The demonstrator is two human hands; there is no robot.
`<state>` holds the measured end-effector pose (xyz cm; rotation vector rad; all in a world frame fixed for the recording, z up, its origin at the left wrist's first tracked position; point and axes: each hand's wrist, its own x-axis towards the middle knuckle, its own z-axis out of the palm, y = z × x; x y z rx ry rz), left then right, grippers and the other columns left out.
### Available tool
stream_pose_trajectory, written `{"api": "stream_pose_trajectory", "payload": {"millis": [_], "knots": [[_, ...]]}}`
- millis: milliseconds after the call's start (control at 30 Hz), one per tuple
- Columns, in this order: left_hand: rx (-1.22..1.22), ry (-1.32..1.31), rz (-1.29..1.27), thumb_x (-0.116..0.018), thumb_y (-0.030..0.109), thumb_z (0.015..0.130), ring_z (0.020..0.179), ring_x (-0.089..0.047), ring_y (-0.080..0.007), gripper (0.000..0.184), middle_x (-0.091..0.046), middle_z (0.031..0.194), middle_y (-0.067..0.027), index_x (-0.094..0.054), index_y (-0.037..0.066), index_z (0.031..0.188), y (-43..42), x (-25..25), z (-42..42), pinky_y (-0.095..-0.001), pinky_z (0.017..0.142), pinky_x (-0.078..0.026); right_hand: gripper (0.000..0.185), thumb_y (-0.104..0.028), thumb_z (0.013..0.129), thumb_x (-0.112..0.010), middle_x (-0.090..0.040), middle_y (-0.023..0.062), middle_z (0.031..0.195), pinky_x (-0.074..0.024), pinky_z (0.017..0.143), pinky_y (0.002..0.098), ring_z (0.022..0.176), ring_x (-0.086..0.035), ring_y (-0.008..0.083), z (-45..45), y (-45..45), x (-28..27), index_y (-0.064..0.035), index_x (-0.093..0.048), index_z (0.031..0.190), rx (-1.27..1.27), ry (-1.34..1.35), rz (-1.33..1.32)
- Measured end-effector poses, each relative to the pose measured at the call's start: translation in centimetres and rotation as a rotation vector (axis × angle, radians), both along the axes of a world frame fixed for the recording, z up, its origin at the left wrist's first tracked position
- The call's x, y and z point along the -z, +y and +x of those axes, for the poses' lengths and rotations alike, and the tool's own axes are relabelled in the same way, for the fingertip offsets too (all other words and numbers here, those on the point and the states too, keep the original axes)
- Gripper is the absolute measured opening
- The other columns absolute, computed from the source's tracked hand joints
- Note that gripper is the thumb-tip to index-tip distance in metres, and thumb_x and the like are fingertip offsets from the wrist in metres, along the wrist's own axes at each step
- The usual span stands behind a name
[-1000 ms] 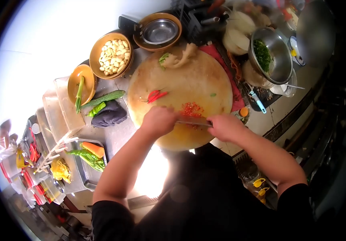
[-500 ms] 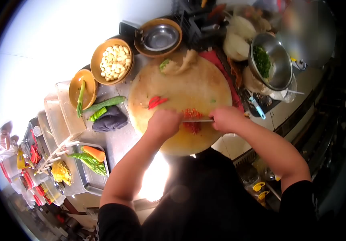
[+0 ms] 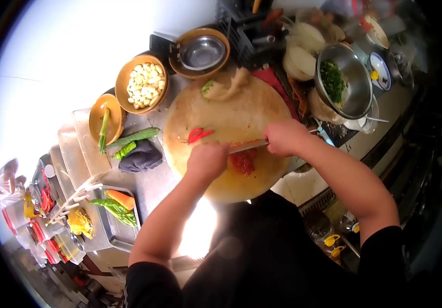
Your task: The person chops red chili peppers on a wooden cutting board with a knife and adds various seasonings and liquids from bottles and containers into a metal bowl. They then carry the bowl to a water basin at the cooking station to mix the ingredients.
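Note:
A knife (image 3: 249,147) spans the gap between my two hands over the round chopping board (image 3: 221,110). My left hand (image 3: 207,161) is closed on its left end and my right hand (image 3: 285,137) is closed around its right end. The blade slants, the right end farther from my body. Finely chopped red chilli (image 3: 242,162) lies in a heap on the near side of the blade, with some bits along its far side. Larger red chilli pieces (image 3: 199,135) rest just beyond my left hand. A beige, lumpy item with a green end (image 3: 231,84) sits at the board's far edge.
Left of the board are a cucumber (image 3: 138,136), a dark cloth (image 3: 141,156), a bowl of peeled garlic (image 3: 121,97) and a metal tray (image 3: 116,238) with a carrot and green peppers. A steel bowl (image 3: 357,95) with chopped greens stands at the right, near a blue-handled tool (image 3: 325,134).
The knife has turned from nearly level to slanted as my right hand moved up and away. The chopped chilli sits more on the near side of the blade.

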<state>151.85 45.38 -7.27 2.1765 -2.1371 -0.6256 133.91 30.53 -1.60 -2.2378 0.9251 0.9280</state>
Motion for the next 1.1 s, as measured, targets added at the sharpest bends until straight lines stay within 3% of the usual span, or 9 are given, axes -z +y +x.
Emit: {"api": "stream_pose_trajectory", "payload": {"millis": [200,267,400,500,567,800,933,1033,1100], "knots": [[0.065,-0.022,-0.027,-0.06,0.015,0.078,0.074,-0.064,-0.0284,0.005,-0.062,0.076,-0.007,-0.062,0.012,0.08,-0.1,0.5,0.0,-0.0411,0.063,-0.05,0.023,-0.021,0.079,-0.06,-0.068,0.0158,0.097,-0.0522,0.079,0.0422,0.09,-0.065,0.0345,-1.9,2.4,0.8,-0.0066,-0.07,0.094,0.072,-0.017,0.001],[0.166,0.122,-0.006,-0.06,0.015,0.078,0.076,-0.064,-0.0279,0.006,-0.062,0.076,-0.0067,-0.063,0.012,0.081,0.1,-0.4,1.0,-0.0403,0.065,-0.051,0.024,-0.026,0.08,-0.061,-0.067,0.0138,0.091,-0.0516,0.077,0.043,0.088,-0.064,0.0327,-2.8,4.8,-0.6,-0.0091,-0.068,0.095,0.12,-0.031,0.007],[0.233,0.02,0.103,-0.061,0.016,0.075,0.079,-0.064,-0.0269,0.007,-0.062,0.078,-0.0057,-0.064,0.014,0.081,-0.9,-0.5,0.7,-0.0402,0.068,-0.051,0.027,-0.025,0.08,-0.058,-0.067,0.019,0.091,-0.0512,0.08,0.045,0.088,-0.065,0.0365,-3.3,5.6,0.8,-0.0025,-0.068,0.092,0.199,-0.086,0.054],[0.329,0.067,0.149,-0.059,0.015,0.076,0.081,-0.064,-0.027,0.009,-0.063,0.08,-0.0062,-0.065,0.015,0.083,-0.9,-1.7,1.9,-0.0397,0.07,-0.052,0.027,-0.025,0.081,-0.057,-0.067,0.0201,0.09,-0.0512,0.079,0.0458,0.088,-0.065,0.0375,-3.3,8.0,-1.4,-0.0023,-0.067,0.092,0.266,-0.105,0.059],[0.365,0.035,0.157,-0.058,0.015,0.077,0.081,-0.064,-0.0273,0.01,-0.063,0.081,-0.0061,-0.066,0.015,0.084,-0.7,-0.8,1.4,-0.0396,0.07,-0.052,0.027,-0.024,0.082,-0.056,-0.067,0.0206,0.09,-0.051,0.079,0.0464,0.088,-0.064,0.0384,-4.2,9.2,1.3,-0.0019,-0.066,0.093,0.29,-0.133,0.06],[0.507,-0.01,0.162,-0.056,0.014,0.078,0.085,-0.064,-0.0255,0.021,-0.064,0.087,-0.0041,-0.069,0.02,0.094,0.1,-0.3,1.9,-0.0389,0.073,-0.053,0.027,-0.021,0.084,-0.051,-0.066,0.0234,0.09,-0.0498,0.079,0.049,0.088,-0.063,0.0414,-4.6,14.2,2.7,-0.0006,-0.059,0.1,0.446,-0.218,0.08],[0.482,0.022,0.228,-0.056,0.014,0.078,0.087,-0.064,-0.0244,0.024,-0.064,0.09,-0.0046,-0.068,0.02,0.099,-0.2,-0.9,2.6,-0.0387,0.074,-0.053,0.027,-0.02,0.084,-0.051,-0.066,0.0233,0.089,-0.0499,0.079,0.0492,0.086,-0.063,0.0415,-3.6,13.6,-0.4,-0.0006,-0.058,0.1,0.439,-0.19,0.1],[0.441,0.061,0.14,-0.057,0.016,0.078,0.087,-0.064,-0.0246,0.023,-0.064,0.09,-0.0053,-0.068,0.02,0.098,-0.1,-0.8,2.7,-0.0385,0.073,-0.053,0.027,-0.021,0.084,-0.052,-0.067,0.022,0.089,-0.05,0.078,0.0496,0.085,-0.064,0.0408,-4.6,13.6,2.8,-0.0011,-0.059,0.1,0.406,-0.275,0.062],[0.504,0.008,0.111,-0.058,0.016,0.078,0.084,-0.064,-0.0253,0.02,-0.063,0.086,-0.0059,-0.069,0.019,0.094,-0.5,-0.7,2.9,-0.0381,0.07,-0.053,0.026,-0.021,0.084,-0.052,-0.067,0.0216,0.089,-0.0502,0.078,0.0495,0.086,-0.064,0.0404,-3.9,12.7,0.8,-0.0018,-0.06,0.1,0.389,-0.251,0.052]]}}
